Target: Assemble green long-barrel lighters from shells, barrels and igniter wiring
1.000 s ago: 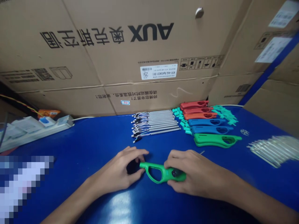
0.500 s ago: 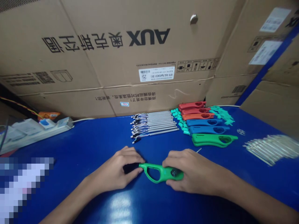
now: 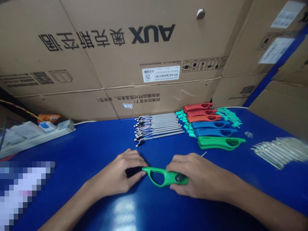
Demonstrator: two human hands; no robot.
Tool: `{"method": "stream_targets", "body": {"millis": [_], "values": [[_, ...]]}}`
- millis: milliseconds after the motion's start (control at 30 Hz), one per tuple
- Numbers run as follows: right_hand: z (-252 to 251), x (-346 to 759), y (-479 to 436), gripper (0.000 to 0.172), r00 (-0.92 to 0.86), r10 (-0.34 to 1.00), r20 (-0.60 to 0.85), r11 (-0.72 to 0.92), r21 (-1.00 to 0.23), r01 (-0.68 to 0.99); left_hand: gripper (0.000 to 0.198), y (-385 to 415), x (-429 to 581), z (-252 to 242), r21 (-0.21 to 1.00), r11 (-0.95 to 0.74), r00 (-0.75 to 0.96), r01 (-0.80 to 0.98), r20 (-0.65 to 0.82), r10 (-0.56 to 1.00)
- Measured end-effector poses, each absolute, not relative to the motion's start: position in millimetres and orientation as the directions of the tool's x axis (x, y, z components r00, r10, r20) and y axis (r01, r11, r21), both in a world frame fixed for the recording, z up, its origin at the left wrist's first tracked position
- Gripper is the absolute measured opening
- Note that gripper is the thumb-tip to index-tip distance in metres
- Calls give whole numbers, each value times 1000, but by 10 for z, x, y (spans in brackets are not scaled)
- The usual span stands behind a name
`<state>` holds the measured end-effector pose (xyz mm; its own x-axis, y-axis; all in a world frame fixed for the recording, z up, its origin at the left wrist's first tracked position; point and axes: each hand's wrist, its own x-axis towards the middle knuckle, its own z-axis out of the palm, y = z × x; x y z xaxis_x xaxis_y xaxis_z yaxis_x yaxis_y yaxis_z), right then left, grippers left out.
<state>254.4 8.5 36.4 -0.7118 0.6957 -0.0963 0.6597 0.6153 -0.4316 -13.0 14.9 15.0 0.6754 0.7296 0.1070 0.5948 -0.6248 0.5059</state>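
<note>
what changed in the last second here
Little. The left hand curled its fingers in closer over the dark piece at the tip of the green handle. The right hand stays clamped on the other end. The metal tubes and coloured handles behind lie as before.

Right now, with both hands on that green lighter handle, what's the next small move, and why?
Probably push the black piece under the left hand into the nose of the green lighter handle while the right hand pins its rear to the blue table. The piece sits against the nose, and both hands grip their parts.
</note>
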Motion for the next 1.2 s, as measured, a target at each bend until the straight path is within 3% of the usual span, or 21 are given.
{"method": "stream_targets", "body": {"millis": [400, 633, 833, 967, 1200], "values": [[387, 2520, 84, 12, -694, 701, -163, 566, -464, 681, 14, 162, -108, 162, 540, -623, 674, 566, 131, 727], [364, 2511, 73, 12, -691, 700, -182, 582, -415, 699, 12, 154, -100, 161, 543, -618, 676, 569, 120, 727], [363, 2543, 74, 24, -681, 719, -137, 602, -365, 710, 18, 168, -119, 123, 513, -638, 674, 575, 146, 724], [420, 2605, 128, 9, -669, 740, -70, 623, -305, 720, 19, 213, -175, 99, 466, -657, 654, 593, 198, 730], [487, 2713, 230, 12, -605, 795, 47, 587, -311, 747, 18, 295, -301, 97, 365, -696, 537, 619, 450, 713]]}}
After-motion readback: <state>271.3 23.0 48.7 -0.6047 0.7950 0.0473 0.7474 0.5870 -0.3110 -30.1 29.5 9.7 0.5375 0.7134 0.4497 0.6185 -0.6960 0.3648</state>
